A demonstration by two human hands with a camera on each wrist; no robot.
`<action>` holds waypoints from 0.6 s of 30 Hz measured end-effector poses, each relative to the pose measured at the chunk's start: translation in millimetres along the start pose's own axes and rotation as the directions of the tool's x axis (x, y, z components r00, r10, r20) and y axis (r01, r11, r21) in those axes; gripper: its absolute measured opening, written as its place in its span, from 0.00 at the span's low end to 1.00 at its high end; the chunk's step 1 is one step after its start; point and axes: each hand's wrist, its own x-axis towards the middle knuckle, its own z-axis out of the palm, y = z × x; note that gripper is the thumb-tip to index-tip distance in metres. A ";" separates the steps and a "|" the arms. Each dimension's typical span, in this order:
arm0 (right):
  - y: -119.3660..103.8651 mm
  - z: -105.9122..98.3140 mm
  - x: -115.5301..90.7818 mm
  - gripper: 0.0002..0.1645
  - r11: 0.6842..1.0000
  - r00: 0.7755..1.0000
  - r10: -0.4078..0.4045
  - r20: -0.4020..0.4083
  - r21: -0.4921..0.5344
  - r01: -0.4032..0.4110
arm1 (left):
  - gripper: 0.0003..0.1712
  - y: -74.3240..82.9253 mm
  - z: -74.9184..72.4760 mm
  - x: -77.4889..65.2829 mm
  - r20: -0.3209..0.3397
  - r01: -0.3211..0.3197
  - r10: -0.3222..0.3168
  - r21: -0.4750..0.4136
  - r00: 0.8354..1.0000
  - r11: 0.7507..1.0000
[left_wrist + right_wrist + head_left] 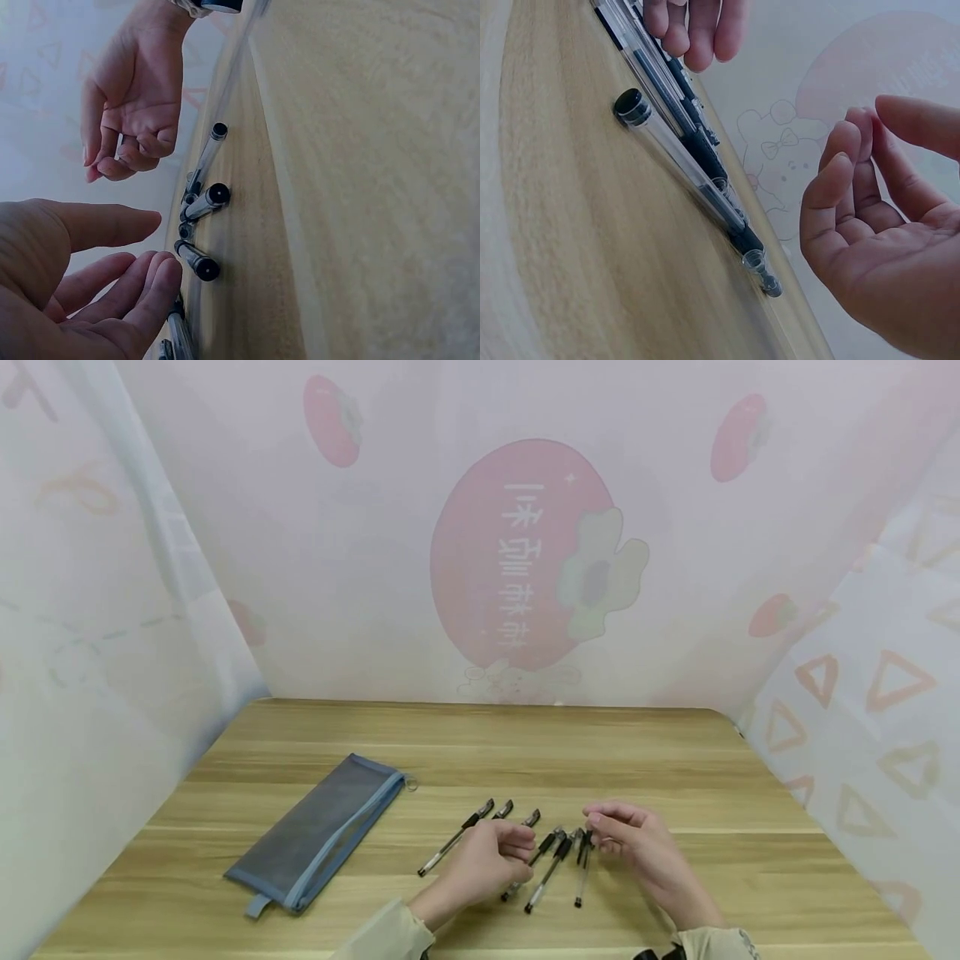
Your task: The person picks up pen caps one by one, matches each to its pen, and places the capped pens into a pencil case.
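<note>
Several gel pens with clear barrels and black grips lie on the table; the leftmost pen slants beside my left hand. That hand hovers over the middle of the row, thumb apart from the fingers, and in the left wrist view nothing sits between them. It hides parts of some pens. My right hand is raised just right of the rightmost pen. Its fingers are loosely bent, with the thumb near the index fingertip and no object visible between them.
A grey mesh pencil pouch with a blue zip lies left of the pens, its zip side facing them. The wood-grain table is bordered by printed cloth walls at the back and both sides.
</note>
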 end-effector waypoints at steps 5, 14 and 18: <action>-1.2 1.2 -0.1 0.13 1.000 1.000 0.007 0.008 0.002 -0.007 | 0.24 -2.3 0.6 2.7 0.016 0.009 -0.008 -0.016 1.000 1.000; -1.3 -0.3 -0.6 0.11 1.000 1.000 0.001 0.022 0.023 -0.002 | 0.29 -4.3 3.5 6.3 0.037 -0.009 0.008 0.026 0.999 1.000; -1.1 -0.8 -1.0 0.12 1.000 1.000 0.009 0.021 0.022 -0.010 | 0.28 -2.3 5.8 6.5 0.034 -0.002 0.000 0.064 0.999 0.998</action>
